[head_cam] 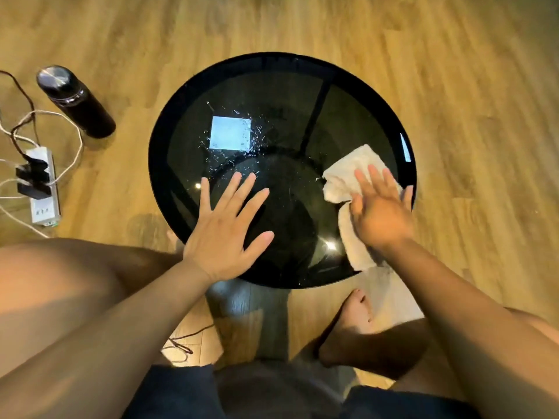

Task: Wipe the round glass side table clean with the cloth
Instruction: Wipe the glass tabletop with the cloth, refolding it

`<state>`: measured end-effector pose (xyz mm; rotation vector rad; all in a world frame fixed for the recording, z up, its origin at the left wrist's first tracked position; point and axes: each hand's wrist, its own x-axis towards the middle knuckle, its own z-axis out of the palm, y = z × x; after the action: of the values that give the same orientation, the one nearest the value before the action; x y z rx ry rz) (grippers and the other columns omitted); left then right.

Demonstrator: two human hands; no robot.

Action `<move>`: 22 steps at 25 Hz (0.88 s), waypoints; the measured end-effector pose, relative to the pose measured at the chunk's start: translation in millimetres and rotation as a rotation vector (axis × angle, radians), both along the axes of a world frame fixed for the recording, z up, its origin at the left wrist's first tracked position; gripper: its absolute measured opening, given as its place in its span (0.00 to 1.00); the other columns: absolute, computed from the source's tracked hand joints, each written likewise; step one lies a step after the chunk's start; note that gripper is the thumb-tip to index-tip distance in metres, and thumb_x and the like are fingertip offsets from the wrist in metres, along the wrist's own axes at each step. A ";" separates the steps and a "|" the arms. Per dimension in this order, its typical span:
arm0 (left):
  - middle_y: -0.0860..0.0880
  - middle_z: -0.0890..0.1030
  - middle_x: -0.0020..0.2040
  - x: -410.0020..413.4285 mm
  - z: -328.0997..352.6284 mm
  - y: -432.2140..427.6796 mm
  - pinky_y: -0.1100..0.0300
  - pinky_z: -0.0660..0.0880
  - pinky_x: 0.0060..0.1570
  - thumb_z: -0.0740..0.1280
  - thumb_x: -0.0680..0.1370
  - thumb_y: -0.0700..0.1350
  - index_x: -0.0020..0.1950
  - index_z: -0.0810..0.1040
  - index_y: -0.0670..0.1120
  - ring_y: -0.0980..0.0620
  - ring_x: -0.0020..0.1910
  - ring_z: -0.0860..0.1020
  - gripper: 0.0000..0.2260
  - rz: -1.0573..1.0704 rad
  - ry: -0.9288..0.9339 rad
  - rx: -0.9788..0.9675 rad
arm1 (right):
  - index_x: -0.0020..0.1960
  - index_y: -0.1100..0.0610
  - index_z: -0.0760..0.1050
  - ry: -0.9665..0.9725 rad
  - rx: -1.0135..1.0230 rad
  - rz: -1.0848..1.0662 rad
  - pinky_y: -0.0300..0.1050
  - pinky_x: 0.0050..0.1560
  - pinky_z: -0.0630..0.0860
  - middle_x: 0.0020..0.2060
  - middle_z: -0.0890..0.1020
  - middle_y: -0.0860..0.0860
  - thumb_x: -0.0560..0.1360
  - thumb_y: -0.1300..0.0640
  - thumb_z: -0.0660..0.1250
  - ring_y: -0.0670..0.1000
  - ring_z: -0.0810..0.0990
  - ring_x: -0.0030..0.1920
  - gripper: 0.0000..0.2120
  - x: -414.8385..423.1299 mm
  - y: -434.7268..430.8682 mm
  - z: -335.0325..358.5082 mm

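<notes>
Head: right hand (pixel 381 213) presses crumpled cloth (pixel 348 173) (nubby) on glass table (pixel 348 116).

Dark flask (pixel 77 101) beside power strip (pixel 42 189), cables perhaps plugged in

- Your left hand (pixel 225 234) is lying flat, fingers spread, on the near part of the round black glass side table (pixel 187 116).
- Your right hand (pixel 379 210) is pressing a crumpled white cloth (pixel 348 173) onto its right side, fingers straight.
- Water droplets (pixel 239 137) are glistening on the glass.
- A dark cylindrical flask (pixel 75 101) and a white power strip (pixel 42 186) are sitting on the wooden floor (pixel 453 71) to the left.
</notes>
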<state>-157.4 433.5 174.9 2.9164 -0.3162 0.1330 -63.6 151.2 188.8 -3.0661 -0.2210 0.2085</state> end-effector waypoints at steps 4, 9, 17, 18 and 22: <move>0.45 0.59 0.80 1.2 -2.8 0.4 0.30 0.42 0.74 0.50 0.80 0.64 0.78 0.61 0.50 0.44 0.80 0.53 0.30 -0.005 -0.001 -0.029 | 0.79 0.47 0.51 0.023 -0.051 -0.089 0.64 0.74 0.39 0.80 0.51 0.50 0.82 0.47 0.46 0.52 0.46 0.79 0.26 80.3 -38.7 -2.5; 0.44 0.62 0.79 0.5 2.9 0.4 0.30 0.43 0.74 0.52 0.79 0.63 0.76 0.63 0.49 0.44 0.80 0.56 0.29 -0.005 -0.024 -0.068 | 0.78 0.49 0.56 -0.030 0.082 -0.119 0.55 0.77 0.49 0.79 0.56 0.52 0.81 0.47 0.48 0.55 0.49 0.79 0.26 79.0 -31.0 -1.2; 0.45 0.64 0.78 -1.6 4.1 -1.3 0.30 0.44 0.74 0.46 0.80 0.64 0.76 0.63 0.48 0.44 0.79 0.58 0.30 0.012 -0.024 -0.088 | 0.69 0.52 0.74 -0.108 0.232 0.031 0.53 0.71 0.60 0.70 0.75 0.54 0.80 0.49 0.58 0.57 0.66 0.73 0.20 -79.2 58.1 14.3; 0.45 0.64 0.78 -0.3 4.2 -0.3 0.31 0.44 0.74 0.46 0.80 0.64 0.76 0.63 0.48 0.44 0.79 0.58 0.31 0.017 -0.026 -0.097 | 0.67 0.52 0.76 -0.121 0.255 0.105 0.53 0.69 0.62 0.67 0.77 0.54 0.79 0.49 0.59 0.57 0.69 0.71 0.20 -101.4 79.0 14.6; 0.46 0.65 0.78 -3.6 9.1 -0.5 0.31 0.43 0.74 0.48 0.80 0.62 0.76 0.65 0.47 0.46 0.79 0.59 0.30 0.041 -0.033 -0.151 | 0.64 0.52 0.78 -0.132 0.285 0.285 0.51 0.62 0.67 0.62 0.79 0.51 0.77 0.46 0.62 0.54 0.74 0.63 0.19 -149.1 119.9 16.3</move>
<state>-161.0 433.0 184.0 2.7748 -0.2410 0.2018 -212.8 271.1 205.1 -2.7558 -0.6360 -0.0136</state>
